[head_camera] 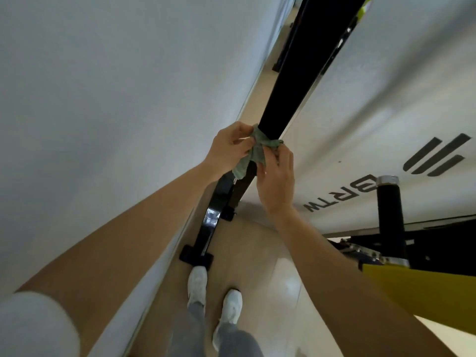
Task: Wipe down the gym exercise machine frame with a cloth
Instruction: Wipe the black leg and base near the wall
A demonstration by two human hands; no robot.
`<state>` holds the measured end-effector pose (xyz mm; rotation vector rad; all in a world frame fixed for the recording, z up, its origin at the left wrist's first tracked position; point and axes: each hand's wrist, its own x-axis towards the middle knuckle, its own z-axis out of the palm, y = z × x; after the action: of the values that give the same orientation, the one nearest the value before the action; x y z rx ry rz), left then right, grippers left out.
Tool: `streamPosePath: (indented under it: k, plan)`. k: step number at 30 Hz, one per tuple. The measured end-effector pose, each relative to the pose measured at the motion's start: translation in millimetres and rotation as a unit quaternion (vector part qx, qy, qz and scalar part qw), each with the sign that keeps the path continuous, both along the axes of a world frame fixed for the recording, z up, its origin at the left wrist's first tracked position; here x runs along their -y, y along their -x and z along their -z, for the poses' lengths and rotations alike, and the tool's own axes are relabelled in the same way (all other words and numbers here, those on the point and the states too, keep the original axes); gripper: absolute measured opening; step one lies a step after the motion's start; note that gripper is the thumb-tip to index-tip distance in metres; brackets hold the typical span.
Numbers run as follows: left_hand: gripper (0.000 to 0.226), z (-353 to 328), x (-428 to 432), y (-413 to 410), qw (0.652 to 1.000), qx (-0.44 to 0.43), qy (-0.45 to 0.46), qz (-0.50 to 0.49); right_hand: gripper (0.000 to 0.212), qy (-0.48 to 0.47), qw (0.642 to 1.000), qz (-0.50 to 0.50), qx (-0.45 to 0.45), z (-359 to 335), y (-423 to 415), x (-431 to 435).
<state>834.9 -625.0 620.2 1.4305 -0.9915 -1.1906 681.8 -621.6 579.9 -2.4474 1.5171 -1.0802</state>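
Beige floor [260,253] runs between a white wall [103,99] and a white machine panel [381,104], and a black frame post [283,94] rises out of the gap. A green cloth [257,150] is looped around the post, low on its visible length, with a loose tail hanging below the wrap. The left hand [229,148], on the wall side of the post, pinches one bunched end of the cloth between thumb and fingers. The right hand [277,181], on the panel side of the post, grips the other end with its fingers curled. This looks like the wiping of the upright itself, with the cloth used as a sling. The next move probably calls for keeping both ends taut and sliding the loop along the post, toward the glossy base foot [210,222] below it or up its long upper stretch
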Motion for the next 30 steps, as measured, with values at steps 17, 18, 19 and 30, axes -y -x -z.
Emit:
streamPosePath:
  k: [17,18,19,30]
  plan:
    - [0.016,212.8,2.6,-1.3,1.000,-0.006,0.029,0.010,0.047,0.029,0.989,0.030,-0.141,178.7,-6.8,-13.1]
    - [0.016,227.8,2.8,-0.5,0.999,-0.016,0.035,0.011,0.047,0.044,0.987,0.034,-0.150,191.4,-7.4,-13.1]
    - [0.018,241.2,2.3,0.6,0.999,-0.022,0.039,0.014,0.047,0.052,0.986,0.035,-0.153,206.2,-7.6,-13.8]
    - [0.016,438.8,-0.1,3.3,0.996,-0.064,0.066,0.000,0.048,0.019,0.997,0.017,-0.069,422.9,2.8,-10.8]
